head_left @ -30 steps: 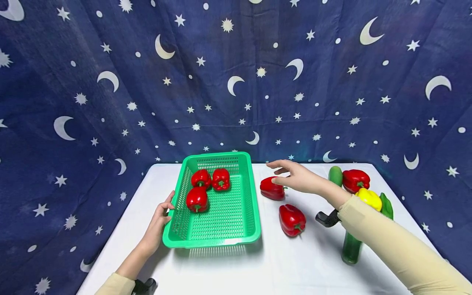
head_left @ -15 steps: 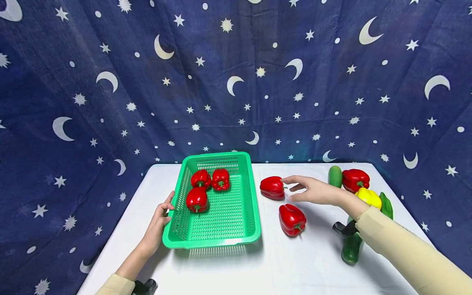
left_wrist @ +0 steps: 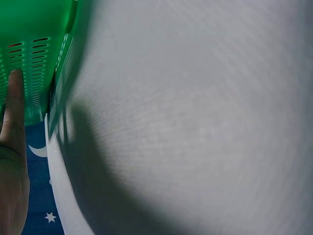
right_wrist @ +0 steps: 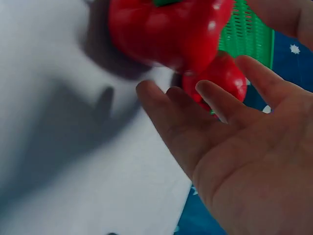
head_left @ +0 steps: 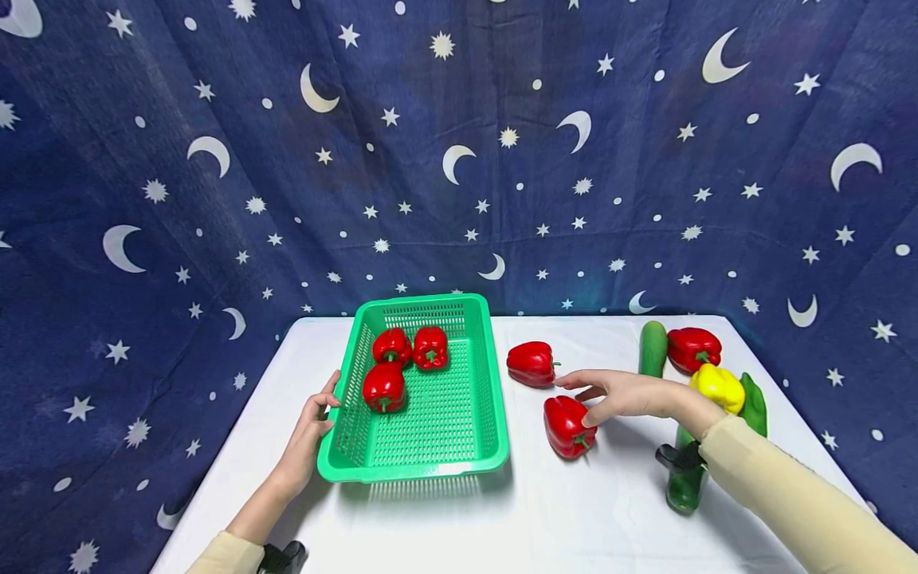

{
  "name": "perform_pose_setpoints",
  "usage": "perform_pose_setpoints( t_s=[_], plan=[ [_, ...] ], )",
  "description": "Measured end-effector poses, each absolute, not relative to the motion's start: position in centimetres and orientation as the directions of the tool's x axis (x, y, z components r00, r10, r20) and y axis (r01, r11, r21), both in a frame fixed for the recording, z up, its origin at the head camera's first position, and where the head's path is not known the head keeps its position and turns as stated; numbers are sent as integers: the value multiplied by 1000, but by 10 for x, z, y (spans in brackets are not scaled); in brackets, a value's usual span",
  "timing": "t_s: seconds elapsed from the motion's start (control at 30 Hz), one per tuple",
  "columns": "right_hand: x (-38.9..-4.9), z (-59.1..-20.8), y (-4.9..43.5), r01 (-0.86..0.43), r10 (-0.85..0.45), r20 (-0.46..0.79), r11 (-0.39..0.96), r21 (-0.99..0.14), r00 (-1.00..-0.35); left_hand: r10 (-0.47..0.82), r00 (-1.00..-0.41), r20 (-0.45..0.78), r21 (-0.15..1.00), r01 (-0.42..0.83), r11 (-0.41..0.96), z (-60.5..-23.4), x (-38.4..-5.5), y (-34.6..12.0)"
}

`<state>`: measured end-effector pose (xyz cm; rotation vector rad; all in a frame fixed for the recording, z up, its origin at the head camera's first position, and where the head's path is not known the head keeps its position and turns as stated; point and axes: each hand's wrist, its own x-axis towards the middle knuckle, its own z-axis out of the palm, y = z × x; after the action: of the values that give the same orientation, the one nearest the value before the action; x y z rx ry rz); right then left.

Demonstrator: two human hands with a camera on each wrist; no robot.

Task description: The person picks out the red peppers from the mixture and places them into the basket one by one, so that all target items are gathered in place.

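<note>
"Broadly, what fills the scene?"

"A dark blue curtain printed with moons and stars hangs behind a white table. On the table's left half sits a green basket with three red peppers inside. Toward the right edge lies a cluster of vegetables in red, yellow and green."

"And the person's hands?"

"The left hand rests against the basket's left side, one finger straight along the outer wall. The right hand hovers at the nearer loose pepper, fingers and thumb spread apart, clamped on nothing; whether a fingertip touches it cannot be told. The farther loose pepper lies just beyond, beside the basket."

"Which step does this look like?"

"Probably a reach for the nearer loose pepper, not yet a grasp."

"What would the next move call for?"

"Likely thumb and fingers closing on opposite sides of its body, clear of the short green stem, before any lift."
</note>
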<state>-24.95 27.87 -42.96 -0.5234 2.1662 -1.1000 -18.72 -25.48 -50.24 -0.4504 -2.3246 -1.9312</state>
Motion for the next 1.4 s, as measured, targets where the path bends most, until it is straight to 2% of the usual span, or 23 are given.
perform_pose_setpoints(
  t_s=[0.3, 0.97, 1.4],
  plan=[
    [-246, -447, 284, 5, -598, -363, 515, -857, -715, 166, -951, 260, 948, 284, 143, -501, -188, -253],
    [-240, -463, 279, -23, -576, -355, 545, -838, -736, 166, -956, 244, 955, 267, 132, -506, -189, -256],
    [-237, -465, 277, 16, -541, -380, 559, -829, -750, 166, -955, 247, 955, 269, 128, -506, -189, -256]
  ],
)
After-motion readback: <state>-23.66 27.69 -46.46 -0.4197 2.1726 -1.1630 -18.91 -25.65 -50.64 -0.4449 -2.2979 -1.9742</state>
